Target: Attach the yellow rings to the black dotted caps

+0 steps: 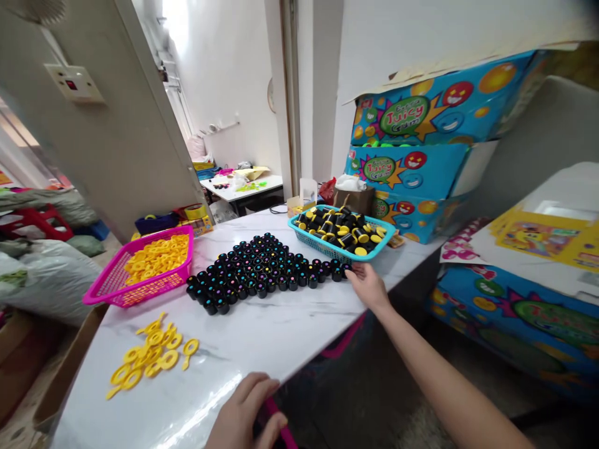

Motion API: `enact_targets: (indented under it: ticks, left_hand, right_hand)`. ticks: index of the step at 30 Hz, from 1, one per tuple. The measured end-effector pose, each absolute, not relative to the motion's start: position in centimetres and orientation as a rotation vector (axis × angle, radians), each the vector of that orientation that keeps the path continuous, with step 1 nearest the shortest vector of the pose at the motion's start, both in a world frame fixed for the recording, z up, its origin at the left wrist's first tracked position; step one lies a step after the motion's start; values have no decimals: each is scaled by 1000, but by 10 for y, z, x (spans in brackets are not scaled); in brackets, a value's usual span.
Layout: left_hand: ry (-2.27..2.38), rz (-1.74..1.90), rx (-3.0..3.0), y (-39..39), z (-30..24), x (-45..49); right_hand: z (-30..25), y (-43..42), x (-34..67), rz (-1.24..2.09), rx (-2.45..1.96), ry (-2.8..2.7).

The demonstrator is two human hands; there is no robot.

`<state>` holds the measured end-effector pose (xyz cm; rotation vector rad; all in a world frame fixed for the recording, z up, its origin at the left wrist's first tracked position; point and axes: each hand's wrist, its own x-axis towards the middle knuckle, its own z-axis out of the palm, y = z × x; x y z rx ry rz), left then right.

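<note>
My right hand (369,287) reaches over the table's right side. Its fingers are closed at a small black cylinder (345,268) at the right end of a group of similar pieces. The standing black cylinders (262,265) have blue, pink or yellow dots on top. Low in the view, my left hand (246,411) curls at the table's front edge, a pink plastic strip (276,424) between its thumb and fingers; most of this strip is hidden. Yellow ring pieces with handles (150,355) lie loose at the left.
A pink basket (161,280) holds yellow pieces at the left of the white table (262,330). A blue basket (322,248) of black-and-yellow pieces stands behind the right hand. Stacked gum cartons (416,171) rise at the back right; another carton (524,312) stands at the right.
</note>
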<state>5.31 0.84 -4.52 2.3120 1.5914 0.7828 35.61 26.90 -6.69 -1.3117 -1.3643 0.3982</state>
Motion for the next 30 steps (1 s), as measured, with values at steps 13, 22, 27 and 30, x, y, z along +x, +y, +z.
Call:
enact_targets:
  ticks: [13,22,27,30]
  left_hand:
    - [1590,911,1917,115,-32,92]
    - [1562,923,1880,113,-36,90]
    - [1561,940,1861,112,-35,90]
    - [1555,941,1882,111,-34,90]
  right_hand:
    - [-65,269,341,490,-1264,-1466]
    - [-65,291,341,696,-1117,-1581]
    - [-63,287,338,685,-1145,-1584]
    - [-64,279,336,648,-1200,-1588]
